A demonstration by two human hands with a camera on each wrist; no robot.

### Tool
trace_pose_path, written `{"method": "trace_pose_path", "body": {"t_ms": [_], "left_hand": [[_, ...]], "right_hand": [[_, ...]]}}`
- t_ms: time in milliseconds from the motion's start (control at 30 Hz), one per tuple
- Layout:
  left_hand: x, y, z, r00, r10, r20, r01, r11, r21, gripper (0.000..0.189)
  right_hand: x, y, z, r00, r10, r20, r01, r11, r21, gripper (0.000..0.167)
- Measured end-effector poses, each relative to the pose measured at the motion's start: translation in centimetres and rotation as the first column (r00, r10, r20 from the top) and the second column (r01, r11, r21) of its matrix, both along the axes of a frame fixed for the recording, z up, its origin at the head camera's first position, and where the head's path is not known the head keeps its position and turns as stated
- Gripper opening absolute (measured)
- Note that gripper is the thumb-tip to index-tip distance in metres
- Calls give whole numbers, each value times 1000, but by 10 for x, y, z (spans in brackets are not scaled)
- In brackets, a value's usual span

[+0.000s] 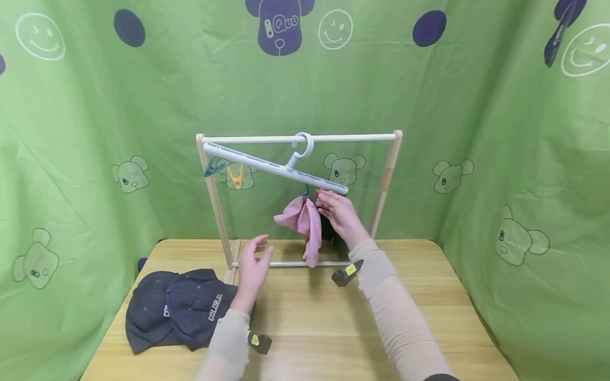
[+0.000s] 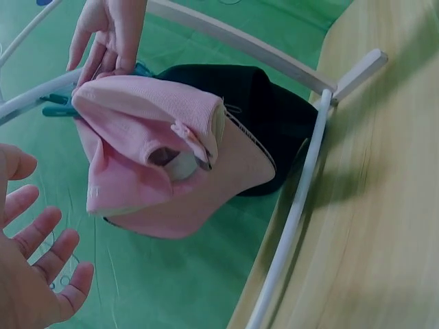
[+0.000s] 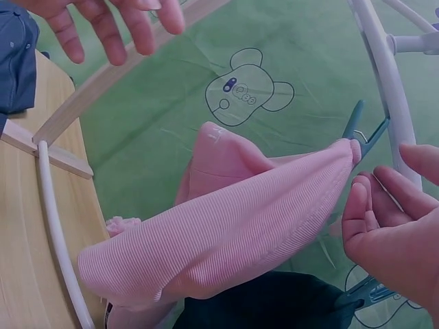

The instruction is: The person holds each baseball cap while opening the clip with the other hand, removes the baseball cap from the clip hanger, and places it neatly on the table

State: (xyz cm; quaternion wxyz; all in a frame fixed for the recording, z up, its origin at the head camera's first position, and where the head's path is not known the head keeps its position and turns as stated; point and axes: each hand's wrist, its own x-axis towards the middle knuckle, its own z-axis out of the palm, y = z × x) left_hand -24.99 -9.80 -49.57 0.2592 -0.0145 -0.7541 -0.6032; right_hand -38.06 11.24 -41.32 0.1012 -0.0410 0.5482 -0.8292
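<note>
A pale blue clothes hanger [image 1: 265, 165] hooks over the rack's top bar and tilts down to the right. Under its low end a pink cap [image 1: 312, 228] hangs from a teal clip [image 3: 372, 136]. Beside it a black cap [image 2: 288, 113] dangles from another teal clip [image 3: 367, 293]. My right hand [image 1: 341, 213] is at the low end of the hanger, fingers loosely bent beside the pink cap's clip and holding nothing. To the left of the pink cap, my left hand [image 1: 254, 265] is raised, fingers spread and holding nothing.
A wooden rack [image 1: 384, 185] with white bars stands on the wooden table [image 1: 309, 327]. Blue [image 1: 214, 167] and yellow [image 1: 237, 177] clips hang from the hanger's higher end. Navy caps [image 1: 192, 305] lie at the table's left. Green curtain [image 1: 536, 166] surrounds the table.
</note>
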Motion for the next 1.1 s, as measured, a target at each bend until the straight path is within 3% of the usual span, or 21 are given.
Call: {"method": "trace_pose_path", "body": {"t_ms": [267,533,767,1100], "left_hand": [[-8,13,3,998,-28,58,32,998,-55,38],[-18,27,7,998,-16,-53,9,992,-126,39],[-26,35,12,996,-75,42,78,992,-97,42],[-35,46,19,991,-126,50,129,989,-69,42]], "right_hand": [[-5,-6,-4,996,-9,-88,19,994,110,42],[-5,-13,-4,994,-29,-110,50,979,199,38],[-4,-17,-4,996,-28,-89,44,982,185,39],[-1,-21,-3,999,-16,-43,22,988,153,39]]}}
